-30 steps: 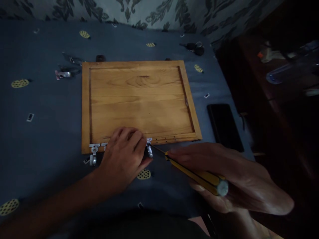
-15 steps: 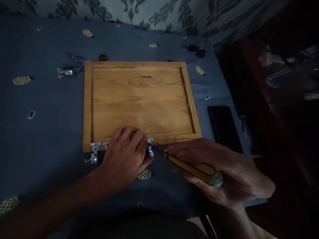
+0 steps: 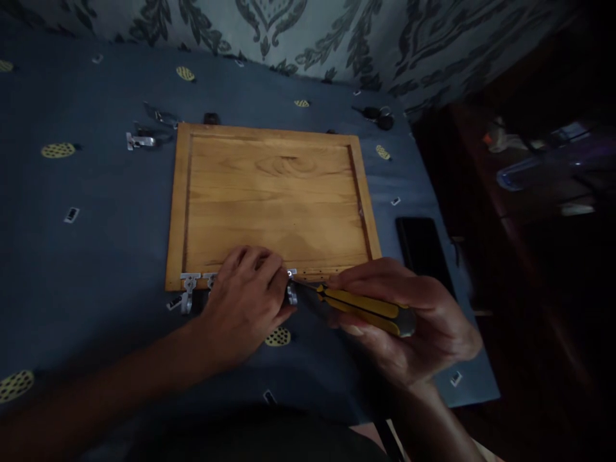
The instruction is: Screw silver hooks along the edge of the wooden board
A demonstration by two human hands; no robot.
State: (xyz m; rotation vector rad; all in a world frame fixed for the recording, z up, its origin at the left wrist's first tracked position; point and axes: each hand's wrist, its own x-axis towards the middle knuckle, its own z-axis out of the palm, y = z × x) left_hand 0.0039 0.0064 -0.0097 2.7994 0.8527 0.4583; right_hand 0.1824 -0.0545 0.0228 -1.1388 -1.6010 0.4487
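A wooden board with a raised frame (image 3: 269,199) lies on the cloth-covered table. Along its near edge sit silvery metal hooks (image 3: 188,292), partly covered by my left hand (image 3: 248,289). That hand is closed, fingers curled over the edge and thumb below, steadying the rightmost metal hook (image 3: 292,295). My right hand (image 3: 414,327) grips a yellow-and-black screwdriver (image 3: 366,309) by its handle. The screwdriver's thin shaft slants left, its tip at the plate of that hook; whether it sits in a screw is too small to tell. Small dark holes dot the edge to the right.
Loose metal hooks (image 3: 142,140) lie by the board's far left corner. Keys (image 3: 378,117) rest at the back right. A black phone (image 3: 423,250) lies right of the board. The blue tablecloth (image 3: 96,269) meets a patterned wall (image 3: 327,38); a dark, cluttered surface stands to the right.
My right hand and the screwdriver handle have shifted left and slightly up, the tip staying at the hook. My left hand holds its place on the board. The camera view has moved slightly.
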